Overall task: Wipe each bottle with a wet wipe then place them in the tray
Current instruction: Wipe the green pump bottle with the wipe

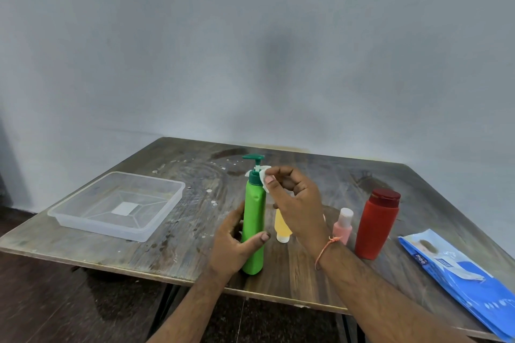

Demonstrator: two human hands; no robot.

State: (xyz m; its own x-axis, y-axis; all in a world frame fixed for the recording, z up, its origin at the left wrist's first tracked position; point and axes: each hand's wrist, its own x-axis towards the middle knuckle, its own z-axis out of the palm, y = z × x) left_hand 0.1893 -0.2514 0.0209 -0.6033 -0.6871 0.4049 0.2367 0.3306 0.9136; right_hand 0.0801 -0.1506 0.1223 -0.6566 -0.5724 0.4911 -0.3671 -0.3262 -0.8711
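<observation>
green bottle getting wiped at the collar

green bottle (253,227) stands upright near the front edge of the wooden tabletop (172,242), roughly centre. dark green pump top, nozzle pointing left. left hand (232,242) grips the lower body, thumb across the front, fingers curled round the back. right hand (295,203) is up at the neck, thumb and fingers pinching a small white wipe (264,179) and pressing it against the collar just below the pump stem. a bit of wipe also shows on the left side of the collar, so it seems to go round behind the neck. orange thread band on the right wrist.

clear tray (83,217) sits on the left of the tabletop, well apart from the bottles, nothing in it but a pale label patch on the floor of the tray.

three more bottles stand to the right of the green one. yellow bottle (282,227) is just behind the right hand, mostly hidden, standing with its white cap down. small pink bottle (343,227) with a pale cap is next, upright. red bottle (376,224) with a dark red flip cap is furthest right, upright, just beside the pink one.

blue wipes pack (457,278) lies flat at the right front corner, partly over the tabletop edge and cut off by the frame.

white specks and a dark stain mark the tabletop behind the green bottle. pale wall behind, with paper sheets stuck near the top.
</observation>
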